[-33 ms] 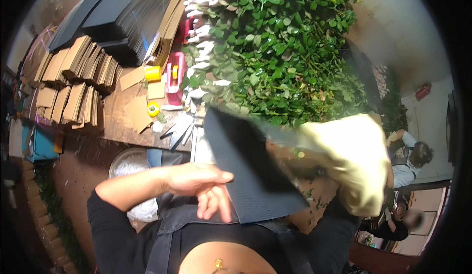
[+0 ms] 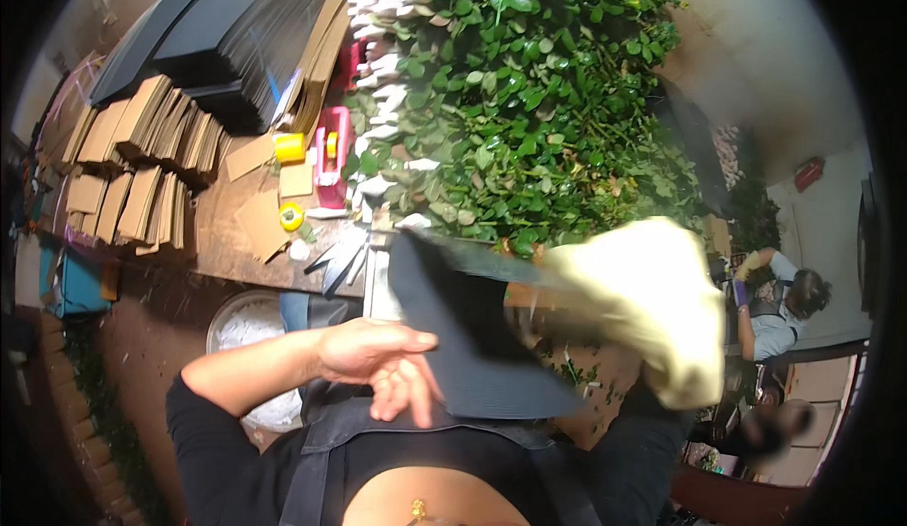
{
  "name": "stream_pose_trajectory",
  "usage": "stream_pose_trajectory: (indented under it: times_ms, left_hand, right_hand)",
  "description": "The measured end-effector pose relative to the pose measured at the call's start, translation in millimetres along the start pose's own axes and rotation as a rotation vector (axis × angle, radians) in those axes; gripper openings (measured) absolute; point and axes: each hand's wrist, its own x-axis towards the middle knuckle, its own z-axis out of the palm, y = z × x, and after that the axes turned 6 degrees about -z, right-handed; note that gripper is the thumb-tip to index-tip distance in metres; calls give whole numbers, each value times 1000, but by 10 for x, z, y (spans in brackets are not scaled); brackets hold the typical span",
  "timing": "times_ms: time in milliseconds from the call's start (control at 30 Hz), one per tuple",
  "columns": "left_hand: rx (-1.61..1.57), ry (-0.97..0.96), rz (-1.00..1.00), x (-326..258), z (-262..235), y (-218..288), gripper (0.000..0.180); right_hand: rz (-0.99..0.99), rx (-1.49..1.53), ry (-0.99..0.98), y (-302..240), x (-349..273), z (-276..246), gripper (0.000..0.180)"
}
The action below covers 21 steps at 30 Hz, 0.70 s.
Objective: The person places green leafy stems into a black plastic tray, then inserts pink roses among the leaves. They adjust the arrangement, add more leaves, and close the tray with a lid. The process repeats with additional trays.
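Note:
A black corrugated sheet [image 2: 482, 351] is bent and tilted in front of my body. My left hand [image 2: 383, 361] grips its left edge, thumb along the face and fingers curled at the side. Right of the sheet is my right hand [image 2: 652, 309] in a pale yellow glove, smeared by motion. Its fingers cannot be made out, nor whether it touches the sheet. Just beyond lies a large pile of leafy green stems [image 2: 548, 101], with white-wrapped ends [image 2: 378, 82] along its left side.
Stacks of brown cardboard pieces [image 2: 142, 129] and black sheets [image 2: 217, 44] fill the table's left. Nearer are a pink tape dispenser [image 2: 331, 162], yellow tape rolls [image 2: 291, 216] and scissors [image 2: 345, 257]. A round bin [image 2: 250, 323] stands below. Other people work at right, one in white [image 2: 779, 313].
My gloved right hand has shifted left toward the sheet. The sheet and my left hand have moved only slightly left, along with a small shift of the whole view.

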Motion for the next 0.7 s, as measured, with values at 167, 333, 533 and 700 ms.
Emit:
stream_pose_trajectory:
  times_ms: [167, 333, 533, 700]
  left_hand:
    - [613, 669, -415, -158, -978, -217, 72]
    - [1735, 1041, -102, 309, -1490, -272, 37]
    - [2081, 951, 299, 878, -2293, -852, 100]
    - [1968, 1040, 374, 863, -2272, -910, 104]
  right_hand:
    - [34, 197, -198, 244, 672, 1506, 19]
    - [221, 131, -287, 289, 1154, 2103, 22]
    - [42, 291, 234, 168, 1023, 1886, 21]
    - [138, 576, -375, 121, 728, 1423, 39]
